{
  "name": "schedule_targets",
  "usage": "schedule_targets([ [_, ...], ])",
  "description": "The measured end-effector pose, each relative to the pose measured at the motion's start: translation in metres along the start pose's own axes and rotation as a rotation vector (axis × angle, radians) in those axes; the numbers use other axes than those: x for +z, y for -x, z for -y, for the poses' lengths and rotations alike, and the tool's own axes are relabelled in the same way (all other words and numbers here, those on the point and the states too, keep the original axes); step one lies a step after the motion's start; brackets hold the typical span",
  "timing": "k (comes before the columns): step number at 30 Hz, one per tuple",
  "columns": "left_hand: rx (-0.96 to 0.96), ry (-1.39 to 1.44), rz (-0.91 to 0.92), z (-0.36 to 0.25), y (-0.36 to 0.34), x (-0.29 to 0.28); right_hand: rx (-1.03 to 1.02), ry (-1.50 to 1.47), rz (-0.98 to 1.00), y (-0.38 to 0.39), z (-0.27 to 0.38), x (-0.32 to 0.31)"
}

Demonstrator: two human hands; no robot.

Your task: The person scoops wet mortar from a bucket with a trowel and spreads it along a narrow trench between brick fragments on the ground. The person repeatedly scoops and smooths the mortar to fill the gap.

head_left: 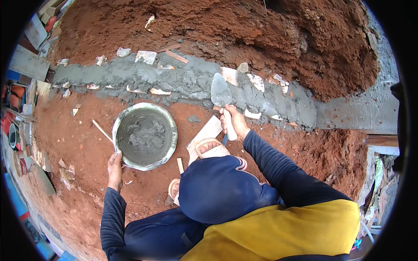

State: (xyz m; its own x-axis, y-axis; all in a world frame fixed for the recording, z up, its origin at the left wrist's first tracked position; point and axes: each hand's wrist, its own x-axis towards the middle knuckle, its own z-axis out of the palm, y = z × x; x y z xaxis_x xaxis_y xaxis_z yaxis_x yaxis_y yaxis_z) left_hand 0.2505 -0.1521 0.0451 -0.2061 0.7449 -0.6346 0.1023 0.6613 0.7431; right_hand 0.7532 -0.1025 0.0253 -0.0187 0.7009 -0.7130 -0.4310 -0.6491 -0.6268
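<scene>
A bank of red-brown earth [217,26] rises beyond a round bucket [173,134], which stands on bare soil. Between bank and bucket runs a long strip of grey mortar [183,78], rough on top and damp-looking. The bucket holds wet grey mortar [150,135], lumpy toward the middle; grey film coats its inner wall, and its rim is pale and smeared. Right of the bucket, a trowel [221,92] points away from the person over the strip, its leaf-shaped blade smeared grey, its handle pale; whether blade and strip touch is unclear. The right hand [235,119] is wrapped around the trowel's handle. The left hand [115,172] grips the bucket's near-left edge. Smallest, beyond the bucket, pale broken stones [146,57] line the strip's edges.
</scene>
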Motion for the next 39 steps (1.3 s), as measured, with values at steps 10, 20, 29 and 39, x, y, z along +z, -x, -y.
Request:
schedule_targets([
  [10, 0.020, 0.116, 0.042, -0.001, 0.002, -0.001, 0.011, -0.229, 0.302, -0.120, -0.020, 0.141],
  [20, 0.262, 0.059, 0.069, -0.008, -0.015, 0.041, -0.641, 1.593, 0.412, 0.021, 0.060, 0.131],
  [29, 0.521, -0.473, 0.190, -0.059, 0.013, 0.067, -1.246, 2.371, 0.754, -0.012, 0.026, 0.185],
  [39, 0.599, -0.468, 0.141, -0.054, 0.014, 0.069, -1.152, 2.509, 1.095, 0.014, 0.083, 0.195],
])
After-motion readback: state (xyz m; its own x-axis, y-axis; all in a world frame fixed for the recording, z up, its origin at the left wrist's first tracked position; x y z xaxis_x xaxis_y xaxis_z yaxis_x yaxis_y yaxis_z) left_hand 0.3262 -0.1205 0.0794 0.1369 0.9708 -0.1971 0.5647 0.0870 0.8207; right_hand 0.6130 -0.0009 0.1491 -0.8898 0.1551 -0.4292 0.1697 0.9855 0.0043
